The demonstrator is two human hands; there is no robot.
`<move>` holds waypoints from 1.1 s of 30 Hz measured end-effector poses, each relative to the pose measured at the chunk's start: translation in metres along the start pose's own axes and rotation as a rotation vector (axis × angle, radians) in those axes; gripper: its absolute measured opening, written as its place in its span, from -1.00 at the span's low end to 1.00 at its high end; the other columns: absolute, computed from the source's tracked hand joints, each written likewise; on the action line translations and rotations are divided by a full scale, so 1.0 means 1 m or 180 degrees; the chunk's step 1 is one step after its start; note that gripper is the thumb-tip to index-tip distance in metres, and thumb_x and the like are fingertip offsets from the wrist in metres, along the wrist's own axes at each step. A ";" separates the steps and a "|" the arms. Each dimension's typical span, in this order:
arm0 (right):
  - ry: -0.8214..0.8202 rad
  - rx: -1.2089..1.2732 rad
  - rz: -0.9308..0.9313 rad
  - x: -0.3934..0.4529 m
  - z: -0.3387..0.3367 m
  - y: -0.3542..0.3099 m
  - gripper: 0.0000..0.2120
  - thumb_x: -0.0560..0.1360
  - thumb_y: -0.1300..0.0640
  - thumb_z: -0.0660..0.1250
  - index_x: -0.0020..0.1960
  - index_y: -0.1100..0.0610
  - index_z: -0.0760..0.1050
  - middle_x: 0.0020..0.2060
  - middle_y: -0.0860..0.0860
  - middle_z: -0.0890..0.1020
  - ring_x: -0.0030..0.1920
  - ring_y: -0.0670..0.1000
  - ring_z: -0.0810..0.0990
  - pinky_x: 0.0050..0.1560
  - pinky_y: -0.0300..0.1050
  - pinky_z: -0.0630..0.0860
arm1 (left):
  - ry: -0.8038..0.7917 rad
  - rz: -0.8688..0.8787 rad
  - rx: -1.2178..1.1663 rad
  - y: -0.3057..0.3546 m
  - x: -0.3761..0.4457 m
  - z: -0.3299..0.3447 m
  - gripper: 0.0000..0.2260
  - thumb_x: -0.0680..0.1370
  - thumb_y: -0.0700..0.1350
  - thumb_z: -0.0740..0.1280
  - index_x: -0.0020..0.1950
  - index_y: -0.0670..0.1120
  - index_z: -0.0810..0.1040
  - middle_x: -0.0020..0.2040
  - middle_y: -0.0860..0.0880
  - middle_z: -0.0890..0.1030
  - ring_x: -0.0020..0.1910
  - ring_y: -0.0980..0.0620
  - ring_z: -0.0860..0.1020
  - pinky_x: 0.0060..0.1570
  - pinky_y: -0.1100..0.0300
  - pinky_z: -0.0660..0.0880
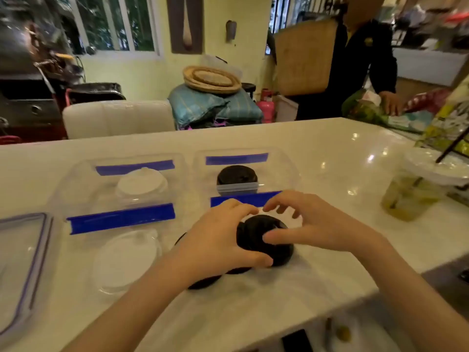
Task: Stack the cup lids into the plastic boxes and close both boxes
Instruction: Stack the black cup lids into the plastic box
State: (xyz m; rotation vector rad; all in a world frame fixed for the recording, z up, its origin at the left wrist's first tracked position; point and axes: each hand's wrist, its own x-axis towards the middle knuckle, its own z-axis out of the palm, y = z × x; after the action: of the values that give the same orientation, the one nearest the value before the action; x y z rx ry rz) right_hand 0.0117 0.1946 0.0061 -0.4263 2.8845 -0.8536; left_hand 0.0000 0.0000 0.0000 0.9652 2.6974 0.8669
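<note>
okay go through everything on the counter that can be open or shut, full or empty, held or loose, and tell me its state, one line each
Left box: open, white lids inside.
Right box: open, black lids inside.
Box cover: off, lying flat at left.
Black lid stack: on counter, gripped by both hands.
Left hand: holding the stack.
Right hand: holding the stack.
White lids: loose on counter.
Drink cup: upright, lidded, partly full.

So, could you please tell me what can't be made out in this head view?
- Loose black lids: count hidden by left hand and right hand.
- Box lid: cut off by the left edge.
- Stack in right box: count blurred.
</note>
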 end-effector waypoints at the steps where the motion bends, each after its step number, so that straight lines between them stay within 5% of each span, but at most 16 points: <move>1: -0.0022 0.0090 0.0075 -0.005 0.003 0.000 -0.50 0.26 -0.21 0.42 0.15 -0.16 0.39 0.03 -0.32 0.45 0.07 -0.27 0.42 -0.01 -0.34 0.38 | -0.0041 0.0010 -0.0003 0.002 0.001 0.003 -0.37 0.24 0.21 0.43 0.26 0.18 0.32 0.19 0.18 0.44 0.12 0.21 0.40 0.15 0.23 0.41; 5: 0.0011 0.0310 0.0050 -0.014 0.019 0.015 -0.31 0.16 -0.13 0.54 0.21 -0.22 0.30 0.14 -0.29 0.43 0.14 -0.33 0.37 0.01 -0.47 0.35 | 0.0081 0.0048 0.0093 0.001 0.005 0.018 -0.35 0.24 0.18 0.45 0.28 0.17 0.32 0.21 0.17 0.45 0.17 0.20 0.38 0.17 0.26 0.39; 9: 0.0090 0.0593 0.0019 -0.012 0.025 0.021 -0.39 0.16 -0.04 0.56 0.07 -0.32 0.32 0.04 -0.39 0.45 0.08 -0.40 0.39 -0.01 -0.59 0.33 | 0.0198 -0.0014 0.0177 -0.001 0.008 0.024 -0.37 0.30 0.14 0.43 0.31 0.12 0.30 0.28 0.13 0.44 0.24 0.17 0.37 0.27 0.23 0.33; 14: 0.0215 0.0503 0.0052 -0.008 0.020 0.023 -0.25 0.15 -0.07 0.56 0.25 -0.21 0.29 0.11 -0.33 0.43 0.13 -0.32 0.40 0.08 -0.42 0.38 | 0.0266 0.0007 0.0173 0.000 0.009 0.018 -0.36 0.30 0.12 0.43 0.33 0.10 0.30 0.28 0.11 0.45 0.23 0.17 0.39 0.29 0.20 0.36; 21: 0.0553 0.0620 -0.0468 0.006 -0.014 0.005 -0.32 0.09 -0.08 0.57 0.13 -0.32 0.37 0.07 -0.26 0.51 0.12 -0.21 0.47 0.08 -0.40 0.42 | 0.0829 0.0250 0.0080 0.007 0.011 -0.012 -0.38 0.25 0.13 0.46 0.25 0.22 0.31 0.04 0.32 0.34 -0.06 0.44 0.29 -0.09 0.67 0.20; 25: 0.0686 0.0517 -0.0560 0.034 -0.036 -0.001 -0.23 0.11 -0.01 0.58 0.27 -0.02 0.39 0.11 -0.15 0.50 0.11 -0.23 0.46 0.10 -0.41 0.42 | 0.1081 0.0251 0.0155 0.007 0.024 -0.040 -0.34 0.23 0.09 0.49 0.29 0.06 0.38 0.08 0.22 0.45 -0.10 0.38 0.36 -0.09 0.56 0.31; 29: 0.0775 0.0479 -0.0513 0.068 -0.052 -0.005 -0.16 0.14 0.00 0.56 0.34 0.03 0.31 0.14 -0.13 0.45 0.14 -0.15 0.43 0.03 -0.41 0.39 | 0.1235 0.0077 0.0148 -0.002 0.050 -0.060 -0.33 0.24 0.06 0.50 0.30 -0.02 0.39 0.23 0.01 0.53 0.16 0.10 0.44 0.13 0.20 0.39; 33: 0.0831 0.0470 -0.0410 0.103 -0.055 -0.001 -0.19 0.18 0.02 0.55 0.36 0.06 0.29 0.21 -0.06 0.44 0.13 -0.15 0.37 0.08 -0.32 0.31 | 0.1180 -0.0255 0.0034 -0.019 0.080 -0.072 -0.33 0.25 0.03 0.51 0.31 -0.04 0.38 0.25 -0.03 0.52 0.15 0.07 0.47 0.13 0.13 0.43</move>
State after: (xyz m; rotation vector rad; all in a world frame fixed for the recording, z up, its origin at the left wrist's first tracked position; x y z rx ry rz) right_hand -0.0960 0.1915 0.0507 -0.5262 3.0227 -1.2193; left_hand -0.0952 0.0037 0.0522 0.7541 3.0225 1.1123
